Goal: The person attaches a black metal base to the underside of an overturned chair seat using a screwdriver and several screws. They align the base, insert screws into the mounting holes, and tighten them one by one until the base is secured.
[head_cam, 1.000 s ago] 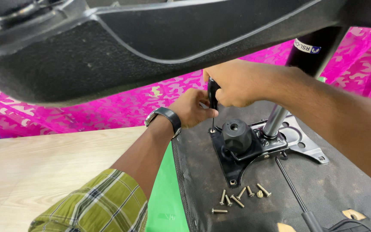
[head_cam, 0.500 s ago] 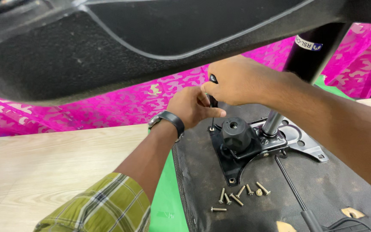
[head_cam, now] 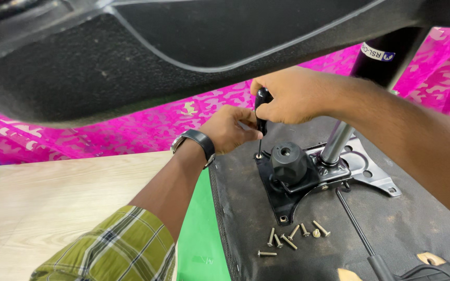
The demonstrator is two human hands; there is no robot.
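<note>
My right hand [head_cam: 292, 96] grips the black handle of a screwdriver [head_cam: 261, 112] that stands upright with its tip on a screw [head_cam: 259, 155] at the far left corner of a black metal chair mechanism plate [head_cam: 287, 200]. My left hand [head_cam: 230, 130], with a black wristwatch [head_cam: 196, 141], holds the screwdriver shaft just below the handle. The plate lies on the dark underside of a chair seat [head_cam: 246, 218], with a black knob [head_cam: 288, 161] and a silver gas-lift cylinder [head_cam: 336, 144] rising from it.
Several loose screws [head_cam: 292, 239] lie on the seat in front of the plate. A large black chair part [head_cam: 131, 57] hangs across the top of the view. Pink patterned cloth [head_cam: 105, 135], a green sheet [head_cam: 199, 234] and a light wooden floor [head_cam: 53, 203] surround the seat.
Both hands stay on the screwdriver; my right hand has shifted slightly on the handle, as if turning it. The view has tilted a little.
</note>
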